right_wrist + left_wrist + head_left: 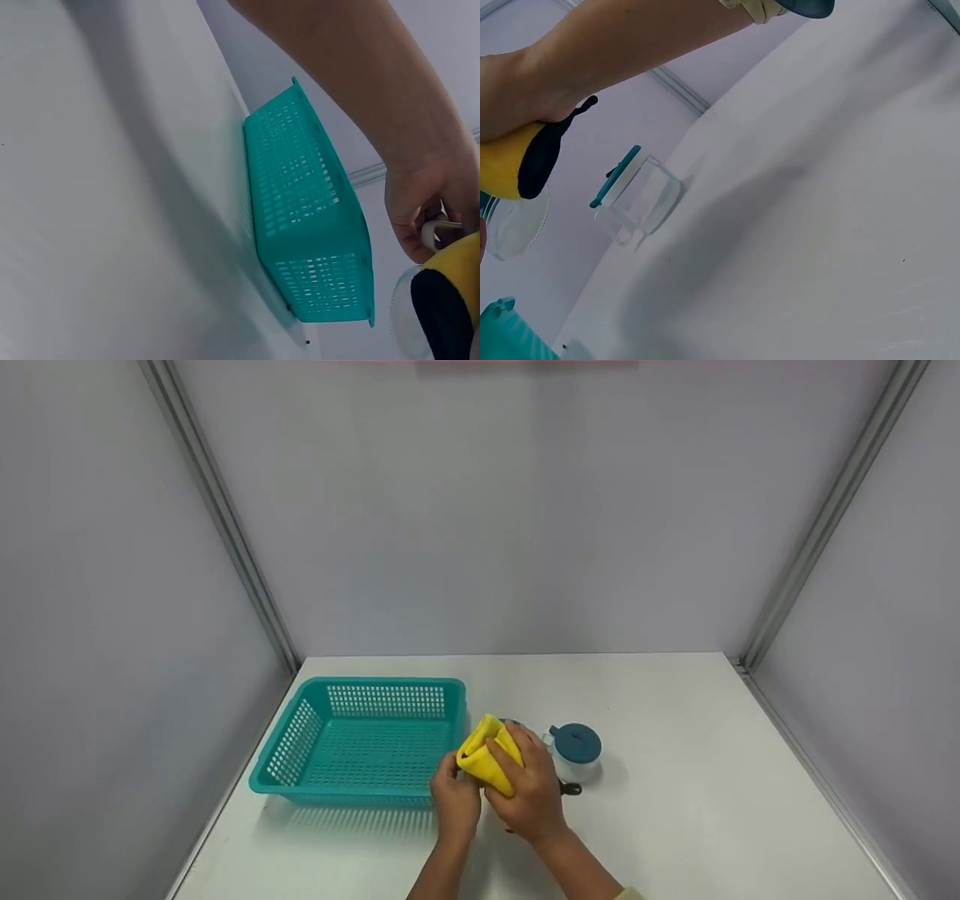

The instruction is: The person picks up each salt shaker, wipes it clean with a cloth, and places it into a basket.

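Note:
My right hand grips a yellow cloth with a black backing, bunched up in front of me. A black tail of the cloth sticks out past the hand. Beside it, my left hand has its fingers curled round the pale handle of a clear jar. The cloth and right hand hide most of this clear jar; its round bottom shows below them in the wrist views. Just right of my hands stands a second clear jar with a dark teal lid.
A teal plastic basket with perforated sides sits on the left of the white table, close to my left hand. Grey panels enclose the table at the back and on both sides.

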Motion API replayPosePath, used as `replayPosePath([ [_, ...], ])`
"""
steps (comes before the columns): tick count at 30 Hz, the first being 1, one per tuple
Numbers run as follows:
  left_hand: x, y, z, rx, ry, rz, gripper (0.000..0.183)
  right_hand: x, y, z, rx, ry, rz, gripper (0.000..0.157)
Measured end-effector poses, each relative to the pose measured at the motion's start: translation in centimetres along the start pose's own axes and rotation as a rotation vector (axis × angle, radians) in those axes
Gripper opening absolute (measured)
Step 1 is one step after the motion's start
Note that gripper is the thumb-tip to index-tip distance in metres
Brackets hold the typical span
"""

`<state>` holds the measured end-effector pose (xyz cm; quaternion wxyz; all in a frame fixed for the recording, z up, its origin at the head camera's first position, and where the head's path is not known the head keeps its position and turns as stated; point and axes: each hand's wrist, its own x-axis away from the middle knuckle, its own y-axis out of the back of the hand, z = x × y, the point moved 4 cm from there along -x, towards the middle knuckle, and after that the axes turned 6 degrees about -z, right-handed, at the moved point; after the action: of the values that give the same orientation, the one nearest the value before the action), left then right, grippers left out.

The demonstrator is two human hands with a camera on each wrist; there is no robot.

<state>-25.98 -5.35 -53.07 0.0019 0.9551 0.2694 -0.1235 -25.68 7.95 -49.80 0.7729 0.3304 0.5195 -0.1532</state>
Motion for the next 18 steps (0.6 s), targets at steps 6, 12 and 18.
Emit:
replayPosePath([
  [6,0.0,0.1,0.3,0.004,0.006,0.012,0.017,-1.3,0.4,0.2,0.006,-0.054,0.119,0.059],
  [12,0.2,0.2,0.0,-0.018,-0.044,0.006,0.019,-2.1,0.5,0.3,0.004,-0.085,0.215,0.054],
  [18,0.4,0.2,0.1,-0.024,-0.062,0.036,0.022,-2.6,0.6,0.3,0.006,-0.137,0.285,0.053],
])
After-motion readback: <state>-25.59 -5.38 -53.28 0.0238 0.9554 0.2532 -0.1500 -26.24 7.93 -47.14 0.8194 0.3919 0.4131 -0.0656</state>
